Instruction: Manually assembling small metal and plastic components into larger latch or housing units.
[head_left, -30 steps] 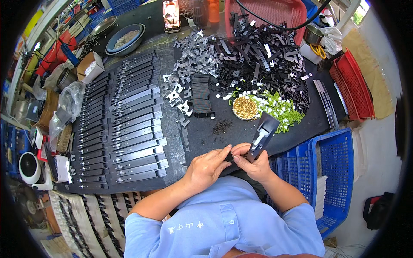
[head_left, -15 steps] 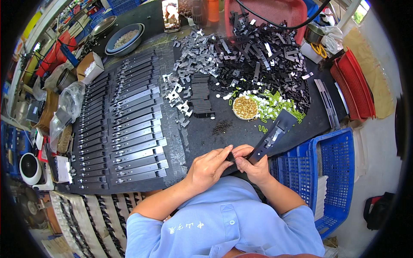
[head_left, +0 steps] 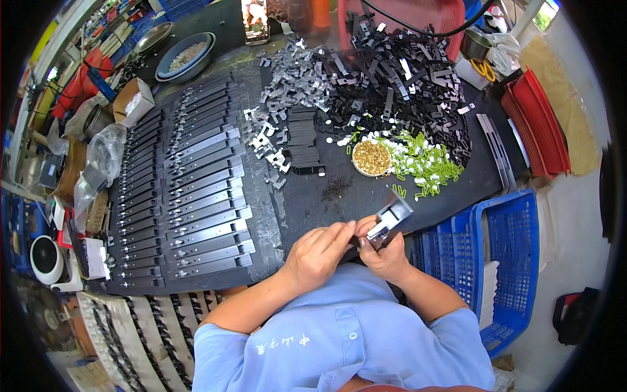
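Observation:
At the table's front edge, my right hand (head_left: 387, 257) grips a long dark metal strip (head_left: 397, 210) with a bright metal clip on it. The strip is steeply foreshortened, one end pointing up and away from me. My left hand (head_left: 319, 253) is closed beside it, thumb and fingers pinched close to the right fingertips. Whatever the left fingers hold is hidden. Beyond my hands stand a round tub of small brass-coloured parts (head_left: 371, 159) and a pile of green oval pieces (head_left: 428, 166) mixed with white discs.
Two columns of similar dark strips (head_left: 206, 215) lie at left. Grey metal clips (head_left: 300, 78) and black parts (head_left: 392, 78) are heaped at the back, near a red basket (head_left: 450, 19). A stack of flat black pieces (head_left: 302, 140) lies mid-table. Blue crates (head_left: 506, 281) stand at right.
The strip in my right hand has tipped from lying broadside to nearly end-on, its far end swinging down and left. A small black piece seen between my hands is now hidden.

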